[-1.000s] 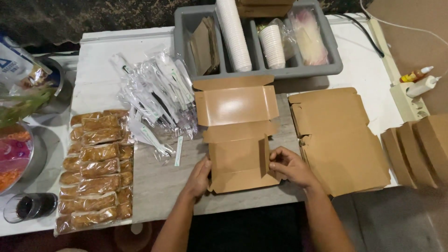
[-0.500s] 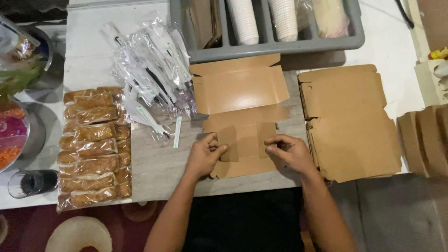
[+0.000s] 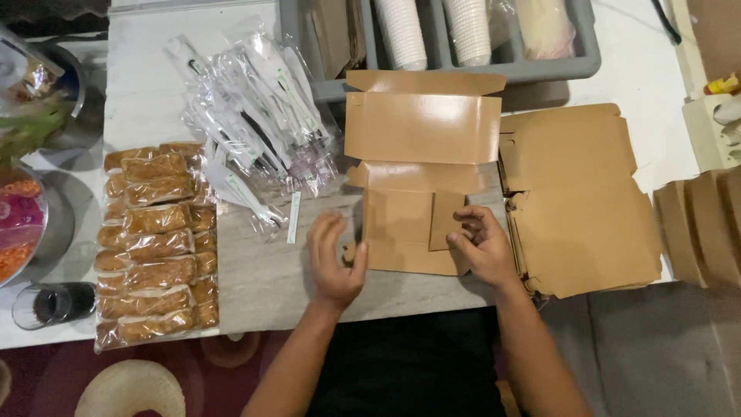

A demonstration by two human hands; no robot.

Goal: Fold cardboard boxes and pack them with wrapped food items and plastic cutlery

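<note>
A: Cardboard dominated the pale worktop (image 3: 262, 289). A brown fold-up box (image 3: 417, 193) lay flat and open at its middle, lid flap raised toward the far edge, tray part toward the person.

B: And the hands?

A: The right hand (image 3: 480, 245) rested on the box's right side, its grip pinching a small side flap folded inward over the tray. The left hand (image 3: 336, 259) hovered just beside the box's left edge, fingers spread, holding nothing.

B: What surrounded the box?

A: To its right, touching it, sat a stack of flat brown box blanks (image 3: 583, 201). More brown cartons (image 3: 698, 224) stood on edge at the far right. Behind the box a grey divided bin (image 3: 463, 66) held stacks of white paper cups (image 3: 401, 31), brown cardboard pieces and a clear bag of something pale.

B: And on the left?

A: A loose heap of clear plastic cutlery packets (image 3: 258, 127) lay left of the box's lid. Nearer the person, rows of clear-wrapped golden-brown snack packs (image 3: 158, 239) ran down the worktop's left part. Beyond them stood a metal bowl (image 3: 27, 224) of red and orange food, and a small glass of dark liquid (image 3: 54, 303) by the near-left corner.
</note>
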